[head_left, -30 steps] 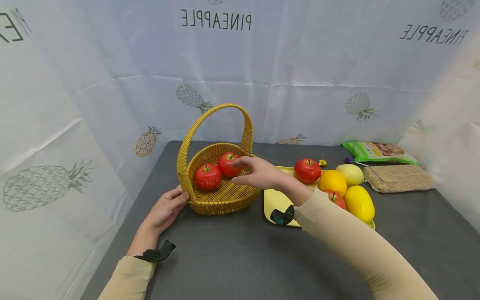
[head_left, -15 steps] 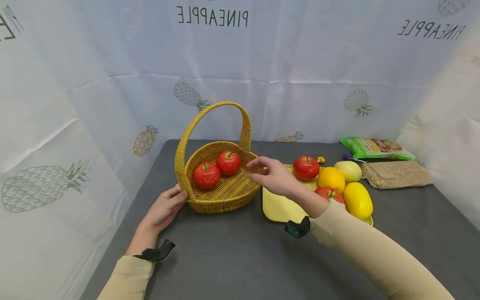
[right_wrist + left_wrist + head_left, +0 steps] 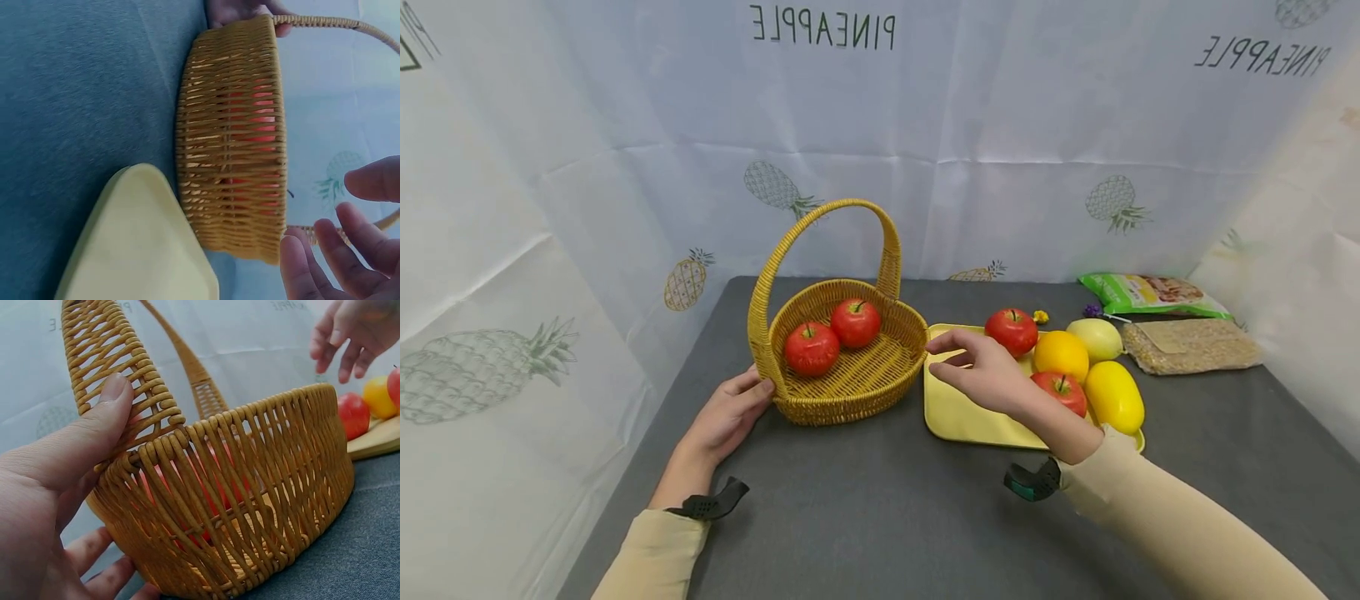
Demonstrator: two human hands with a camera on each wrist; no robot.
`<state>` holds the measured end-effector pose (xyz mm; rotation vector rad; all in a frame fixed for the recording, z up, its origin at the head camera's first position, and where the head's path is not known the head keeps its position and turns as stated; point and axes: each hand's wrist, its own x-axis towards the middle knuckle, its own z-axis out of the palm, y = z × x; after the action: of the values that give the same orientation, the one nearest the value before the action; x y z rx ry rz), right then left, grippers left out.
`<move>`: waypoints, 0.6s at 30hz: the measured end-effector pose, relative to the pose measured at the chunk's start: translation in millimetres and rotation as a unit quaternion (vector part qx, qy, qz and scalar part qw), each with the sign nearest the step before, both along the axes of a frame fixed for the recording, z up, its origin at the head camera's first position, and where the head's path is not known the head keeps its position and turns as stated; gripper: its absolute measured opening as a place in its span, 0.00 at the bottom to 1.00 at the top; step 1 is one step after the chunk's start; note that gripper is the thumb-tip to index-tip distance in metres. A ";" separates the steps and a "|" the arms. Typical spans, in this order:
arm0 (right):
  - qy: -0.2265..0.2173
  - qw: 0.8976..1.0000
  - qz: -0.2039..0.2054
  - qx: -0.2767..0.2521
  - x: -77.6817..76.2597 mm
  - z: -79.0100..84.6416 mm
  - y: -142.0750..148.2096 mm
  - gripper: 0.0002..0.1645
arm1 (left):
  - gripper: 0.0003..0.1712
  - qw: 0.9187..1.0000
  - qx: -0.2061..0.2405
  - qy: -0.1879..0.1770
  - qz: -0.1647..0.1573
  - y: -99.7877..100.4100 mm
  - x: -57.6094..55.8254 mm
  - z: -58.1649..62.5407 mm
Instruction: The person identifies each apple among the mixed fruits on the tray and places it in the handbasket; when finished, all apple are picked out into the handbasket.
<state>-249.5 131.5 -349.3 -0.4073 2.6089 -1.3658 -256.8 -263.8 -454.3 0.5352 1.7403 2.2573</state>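
A yellow wicker basket (image 3: pixel 842 410) with a tall arched handle stands on the table and holds two red apples, one apple (image 3: pixel 812 349) at left and another apple (image 3: pixel 856 323) behind it. My left hand (image 3: pixel 730 417) holds the basket's left end; in the left wrist view the thumb (image 3: pixel 103 415) lies on the handle's base, with the fingers lower against the wicker wall. Over the left part of a pale yellow tray (image 3: pixel 955 421) hovers my right hand (image 3: pixel 985 371), holding nothing, its fingers loosely bent. The right wrist view shows those fingers (image 3: pixel 356 250) apart in the air near the basket rim.
On the tray's right lie a red apple (image 3: pixel 1012 332), another red apple (image 3: pixel 1062 392), an orange (image 3: pixel 1061 354), a pale lemon (image 3: pixel 1095 339) and a yellow oval fruit (image 3: pixel 1115 398). Behind them are a green packet (image 3: pixel 1153 296) and a bag of grain (image 3: pixel 1191 345). A printed curtain (image 3: pixel 1015 125) encloses the table.
My right hand has moved away from over the basket, to the right and nearer, and is now above the tray. The left hand stays on the basket; both apples stay inside.
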 end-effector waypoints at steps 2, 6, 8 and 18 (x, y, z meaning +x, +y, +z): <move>-0.003 1.000 -0.005 0.006 2.8 -0.4 3.6 0.21 | 0.17 1.000 0.000 0.002 0.001 -0.2 -0.3 0.2; -0.004 1.000 -0.014 0.019 8.3 -4.2 13.2 0.19 | 0.19 1.000 0.000 -0.002 0.004 -0.3 -0.5 0.2; -0.003 1.000 -0.019 0.024 11.1 -7.1 18.6 0.18 | 0.19 1.000 -0.003 -0.002 0.004 -0.3 -0.2 0.0; 0.023 0.998 -0.049 0.034 29.7 -12.3 47.6 0.22 | 0.17 1.000 -0.004 0.001 0.006 0.3 0.6 -0.2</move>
<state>-219.8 179.2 -361.6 -0.3086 2.7380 -1.3064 -256.2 -263.5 -454.5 0.5278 1.7573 2.2578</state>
